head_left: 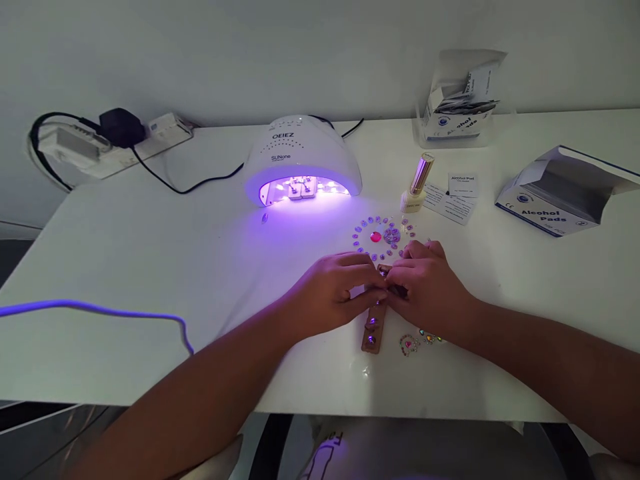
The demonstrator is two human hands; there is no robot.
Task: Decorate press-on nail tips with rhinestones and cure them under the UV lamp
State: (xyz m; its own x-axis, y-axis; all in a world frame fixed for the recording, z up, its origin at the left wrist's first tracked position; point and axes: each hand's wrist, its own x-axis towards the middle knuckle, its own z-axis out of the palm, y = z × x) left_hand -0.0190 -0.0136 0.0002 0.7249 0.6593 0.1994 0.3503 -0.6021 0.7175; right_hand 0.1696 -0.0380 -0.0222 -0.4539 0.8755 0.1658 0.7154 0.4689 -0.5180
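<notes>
A narrow brown strip (373, 327) with several shiny spots along it lies on the table, its upper part partly hidden under both hands. My left hand (340, 293) has its thumb and fingers pinched together at the strip's right side. My right hand (423, 279) meets it there with bent, closed fingers. Whatever sits between the fingertips is too small and covered to name. Just beyond the hands, small purple nail-like pieces form a ring around a red round piece (375, 237) and a glittery disc (392, 236). Below my right wrist lie gem-studded ornaments (409, 344).
A white nail lamp (303, 160) glows purple, with small pieces on blocks (302, 190) inside. Right of it stand a polish bottle (416, 187), alcohol pad packets (463, 187), an open Alcohol Pads box (547, 207) and a clear bin (457, 137). A white cable (100, 309) crosses the left side.
</notes>
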